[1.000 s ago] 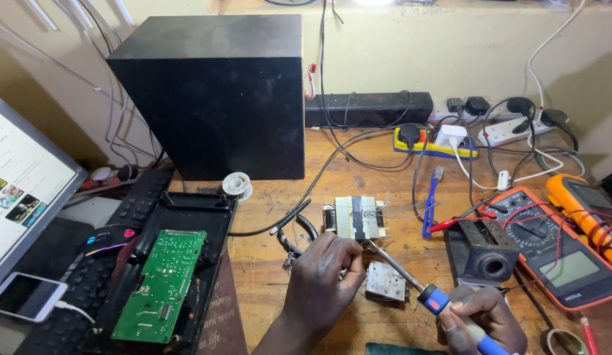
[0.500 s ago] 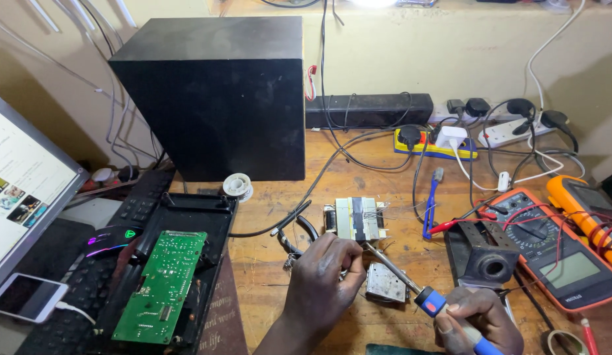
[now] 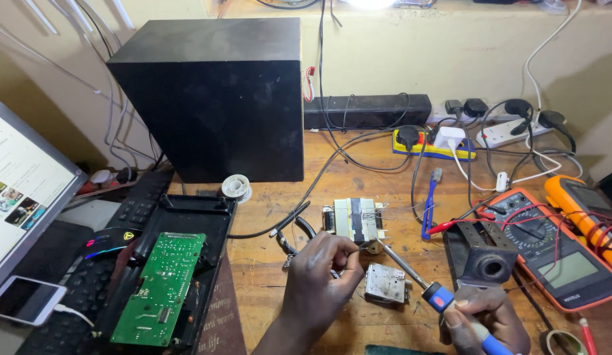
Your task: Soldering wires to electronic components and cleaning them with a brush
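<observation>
On the wooden bench (image 3: 385,171) lies a small transformer (image 3: 354,219) with yellow tape and thin leads. My left hand (image 3: 319,276) pinches a thin strand, too small to tell what it is, at the transformer's near right corner. My right hand (image 3: 480,319) grips a blue-handled soldering iron (image 3: 418,279), whose tip reaches that same corner. A small metal box (image 3: 386,283) sits just below the tip, between my hands.
A big black speaker box (image 3: 214,98) stands at the back. Left are a green circuit board (image 3: 160,287) on a black tray, a keyboard, a phone (image 3: 23,299) and a monitor. Right are an iron stand (image 3: 485,260), two multimeters (image 3: 556,260) and power strips (image 3: 437,141). A solder spool (image 3: 236,187) sits near the speaker.
My hands and the iron have barely shifted; the tip stays at the transformer's corner.
</observation>
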